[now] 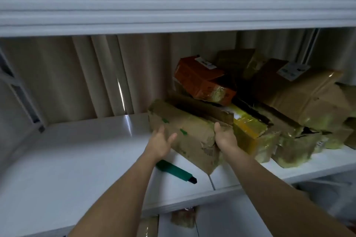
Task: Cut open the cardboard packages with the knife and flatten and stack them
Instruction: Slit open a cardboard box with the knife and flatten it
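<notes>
shelf (77, 150) left open, packages (289, 106) crowding right

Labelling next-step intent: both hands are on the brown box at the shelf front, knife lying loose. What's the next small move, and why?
Probably draw the brown box out of the pile onto the bare shelf at left. The left hand and right hand flank its sides, it is tilted against the yellow-taped package, and the green knife lies unheld near its front edge, so cutting seems to come after.
</notes>
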